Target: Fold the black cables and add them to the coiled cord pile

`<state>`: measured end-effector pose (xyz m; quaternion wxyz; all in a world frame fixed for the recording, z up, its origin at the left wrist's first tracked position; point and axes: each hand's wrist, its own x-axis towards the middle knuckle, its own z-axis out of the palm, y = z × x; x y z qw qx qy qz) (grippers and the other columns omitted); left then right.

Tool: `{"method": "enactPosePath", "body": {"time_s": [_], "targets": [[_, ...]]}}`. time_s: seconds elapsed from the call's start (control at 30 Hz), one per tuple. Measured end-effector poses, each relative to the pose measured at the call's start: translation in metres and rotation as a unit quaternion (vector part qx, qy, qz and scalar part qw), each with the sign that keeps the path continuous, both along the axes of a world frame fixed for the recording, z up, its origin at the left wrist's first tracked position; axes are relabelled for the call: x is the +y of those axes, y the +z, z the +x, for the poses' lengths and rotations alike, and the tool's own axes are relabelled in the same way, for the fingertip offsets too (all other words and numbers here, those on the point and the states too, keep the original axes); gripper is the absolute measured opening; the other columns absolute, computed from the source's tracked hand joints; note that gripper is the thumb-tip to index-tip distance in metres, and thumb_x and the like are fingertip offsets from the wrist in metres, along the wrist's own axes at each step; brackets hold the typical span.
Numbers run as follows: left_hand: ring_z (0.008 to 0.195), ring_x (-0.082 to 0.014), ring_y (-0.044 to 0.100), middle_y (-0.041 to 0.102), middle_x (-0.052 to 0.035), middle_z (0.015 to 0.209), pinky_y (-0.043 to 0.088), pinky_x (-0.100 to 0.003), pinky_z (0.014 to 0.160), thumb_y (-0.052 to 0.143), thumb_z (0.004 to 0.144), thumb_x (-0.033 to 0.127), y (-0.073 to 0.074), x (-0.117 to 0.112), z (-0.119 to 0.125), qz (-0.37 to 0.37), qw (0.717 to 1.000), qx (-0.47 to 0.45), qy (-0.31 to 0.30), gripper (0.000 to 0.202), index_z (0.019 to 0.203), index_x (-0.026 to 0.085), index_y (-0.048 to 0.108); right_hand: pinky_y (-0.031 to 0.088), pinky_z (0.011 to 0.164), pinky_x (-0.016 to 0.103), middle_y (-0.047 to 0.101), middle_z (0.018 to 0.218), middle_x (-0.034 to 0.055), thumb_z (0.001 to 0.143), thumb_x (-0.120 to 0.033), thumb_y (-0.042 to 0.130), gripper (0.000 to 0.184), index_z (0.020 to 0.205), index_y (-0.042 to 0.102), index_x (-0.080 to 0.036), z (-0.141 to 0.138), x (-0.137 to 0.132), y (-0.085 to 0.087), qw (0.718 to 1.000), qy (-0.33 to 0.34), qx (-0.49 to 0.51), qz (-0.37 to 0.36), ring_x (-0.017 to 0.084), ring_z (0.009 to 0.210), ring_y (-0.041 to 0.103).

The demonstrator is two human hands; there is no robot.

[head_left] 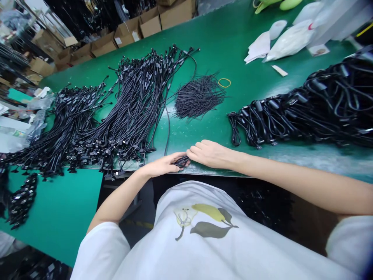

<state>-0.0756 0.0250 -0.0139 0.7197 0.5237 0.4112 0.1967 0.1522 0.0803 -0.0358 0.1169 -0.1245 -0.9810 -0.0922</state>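
My left hand (163, 165) and my right hand (208, 153) meet at the near edge of the green table (239, 39). Between their closed fingers sits a small folded black cable (182, 161), and both hands grip it. A loose black cable (167, 128) runs from the table's edge up toward a big fan of straight black cables (128, 112) on the left. A heap of thin black ties (198, 97) lies just beyond the hands. On the right lies a pile of coiled, bundled black cables (305, 112).
A yellow rubber band (224, 82) lies by the ties. White plastic bags (291, 37) sit at the far right. Cardboard boxes (151, 21) line the far edge. More cable bundles (21, 200) rest on a lower green surface at left.
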Motion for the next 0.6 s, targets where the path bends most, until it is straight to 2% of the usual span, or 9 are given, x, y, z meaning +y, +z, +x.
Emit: {"method": "enactPosePath", "body": {"time_s": [0.07,0.13,0.27,0.33,0.43,0.53,0.6], "targets": [[0.117,-0.0241,0.055,0.063,-0.0122,0.12,0.035,-0.043,0.107,0.068,0.074,0.016,0.003,0.005,-0.002,-0.064,0.995,-0.053,-0.056,0.046,0.119,0.018,0.061,0.022,0.059,0.033,0.056,0.074,0.004,0.097,-0.012,0.036,0.024,0.091,0.059,-0.016,0.003,0.002,0.003,0.999,0.04,0.024,0.023,0.015,0.064,0.043],[0.111,-0.0224,0.057,0.064,-0.0111,0.111,0.036,-0.043,0.106,0.075,0.071,0.018,0.005,0.008,-0.002,-0.099,0.988,-0.083,-0.088,0.043,0.112,0.016,0.063,0.021,0.059,0.032,0.055,0.072,0.0026,0.098,-0.014,0.036,0.023,0.093,0.059,-0.017,0.005,0.005,0.006,0.996,0.068,0.044,0.037,0.015,0.064,0.042],[0.088,-0.0166,0.06,0.057,-0.0037,0.092,0.046,-0.037,0.09,0.081,0.069,0.034,0.007,0.006,0.008,-0.171,0.973,-0.133,-0.085,0.045,0.106,0.017,0.062,0.021,0.058,0.032,0.052,0.067,0.0011,0.099,-0.019,0.036,0.025,0.09,0.059,-0.019,0.006,0.009,0.016,0.995,0.079,0.052,0.025,0.015,0.062,0.04],[0.078,-0.0132,0.056,0.052,-0.0015,0.083,0.048,-0.032,0.079,0.075,0.074,0.044,0.008,0.001,0.015,-0.187,0.97,-0.139,-0.07,0.043,0.103,0.015,0.062,0.022,0.058,0.032,0.052,0.067,0.0008,0.1,-0.02,0.035,0.026,0.089,0.058,-0.02,0.006,0.011,0.022,0.995,0.083,0.045,-0.013,0.014,0.063,0.04],[0.069,-0.0101,0.05,0.046,0.001,0.074,0.047,-0.027,0.068,0.069,0.081,0.046,0.008,-0.008,0.025,-0.181,0.973,-0.139,-0.012,0.037,0.095,0.012,0.061,0.022,0.059,0.032,0.051,0.067,0.0009,0.1,-0.02,0.033,0.027,0.091,0.058,-0.021,0.007,0.013,0.027,0.993,0.097,0.044,-0.058,0.014,0.064,0.041],[0.064,-0.0089,0.046,0.045,0.0026,0.07,0.049,-0.028,0.067,0.07,0.08,0.044,0.004,-0.015,0.031,-0.177,0.972,-0.147,0.043,0.036,0.092,0.012,0.058,0.023,0.061,0.032,0.052,0.071,0.0025,0.1,-0.021,0.032,0.028,0.093,0.059,-0.018,0.006,0.014,0.025,0.992,0.09,0.033,-0.082,0.015,0.067,0.043],[0.061,-0.0087,0.045,0.045,0.003,0.068,0.05,-0.03,0.068,0.07,0.079,0.046,-0.002,-0.017,0.033,-0.157,0.977,-0.134,0.061,0.039,0.091,0.012,0.057,0.025,0.061,0.031,0.054,0.076,0.0043,0.1,-0.027,0.035,0.027,0.094,0.06,-0.016,0.005,0.013,0.022,0.989,0.063,0.011,-0.131,0.016,0.07,0.044]]}}
